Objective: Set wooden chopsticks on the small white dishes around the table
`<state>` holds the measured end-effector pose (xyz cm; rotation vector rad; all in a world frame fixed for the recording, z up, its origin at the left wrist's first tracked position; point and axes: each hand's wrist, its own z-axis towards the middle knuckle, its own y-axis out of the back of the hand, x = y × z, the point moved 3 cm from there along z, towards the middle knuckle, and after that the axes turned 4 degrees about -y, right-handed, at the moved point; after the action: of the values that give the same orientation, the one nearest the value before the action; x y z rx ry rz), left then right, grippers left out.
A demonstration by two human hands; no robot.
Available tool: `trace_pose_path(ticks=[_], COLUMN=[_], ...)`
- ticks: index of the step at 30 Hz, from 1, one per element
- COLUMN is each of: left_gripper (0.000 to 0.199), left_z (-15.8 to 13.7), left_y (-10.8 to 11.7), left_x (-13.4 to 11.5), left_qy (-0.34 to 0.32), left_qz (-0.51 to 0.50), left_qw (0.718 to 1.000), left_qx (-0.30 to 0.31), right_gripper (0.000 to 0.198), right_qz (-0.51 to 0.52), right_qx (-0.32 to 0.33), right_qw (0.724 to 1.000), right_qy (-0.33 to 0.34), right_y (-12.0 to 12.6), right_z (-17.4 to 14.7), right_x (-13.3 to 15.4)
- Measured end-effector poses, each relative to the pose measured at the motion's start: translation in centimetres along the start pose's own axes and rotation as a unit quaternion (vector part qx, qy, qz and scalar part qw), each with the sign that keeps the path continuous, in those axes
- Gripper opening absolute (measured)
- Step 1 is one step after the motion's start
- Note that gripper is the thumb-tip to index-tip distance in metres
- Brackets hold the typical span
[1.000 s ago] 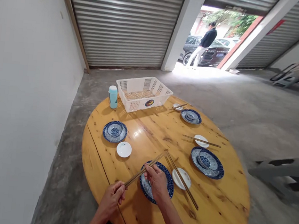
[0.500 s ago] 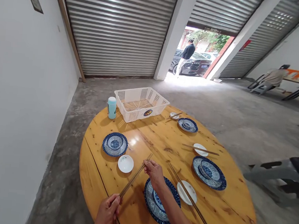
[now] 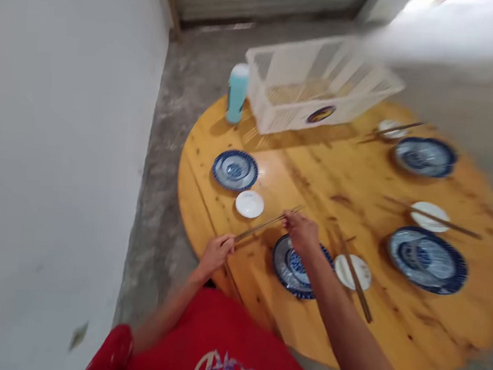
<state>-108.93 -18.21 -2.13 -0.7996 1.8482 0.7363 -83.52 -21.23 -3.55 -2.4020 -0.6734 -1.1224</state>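
While the frame is blurred by camera motion, a pair of chopsticks [image 3: 264, 226] is seen held at both ends just left of centre: the left hand [image 3: 216, 253] is closed in a pinch on the lower-left end, and the right hand [image 3: 300, 231] is pinched on the upper-right end. The pair is carried low over the table [image 3: 388, 335], just below the small white dish [image 3: 249, 203] and just left of the blue patterned plate [image 3: 297, 265].

Risks are judged as follows. With a fingertip grip at each end only, one stick may slide free and roll toward the near table edge at lower left, which lies close by. The right wrist is held over the blue patterned plate, so that plate may be knocked. If the pair is set down unevenly, the small white dish may be tipped or pushed.
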Motion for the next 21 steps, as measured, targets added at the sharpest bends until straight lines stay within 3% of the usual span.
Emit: trace_pose_path(ticks=[6, 13, 21], left_gripper=[0.027, 0.024, 0.026], left_z=[2.3, 5.3, 5.8], left_y=[-0.2, 1.3, 1.8], left_x=[1.5, 1.8, 3.5], left_qy=[0.026, 0.018, 0.057], left_qz=[-0.076, -0.077, -0.057], left_qw=[0.997, 0.995, 0.992], left_qx=[-0.016, -0.065, -0.097], right_gripper=[0.022, 0.015, 0.017], right_qz=[0.008, -0.005, -0.046], right_qx=[0.010, 0.017, 0.048], right_qw=[1.000, 1.000, 0.997], right_qy=[0.005, -0.017, -0.035], right_y=[0.8, -3.0, -5.9], right_z=[3.1, 6.1, 9.2], right_x=[-0.6, 0.2, -0.8])
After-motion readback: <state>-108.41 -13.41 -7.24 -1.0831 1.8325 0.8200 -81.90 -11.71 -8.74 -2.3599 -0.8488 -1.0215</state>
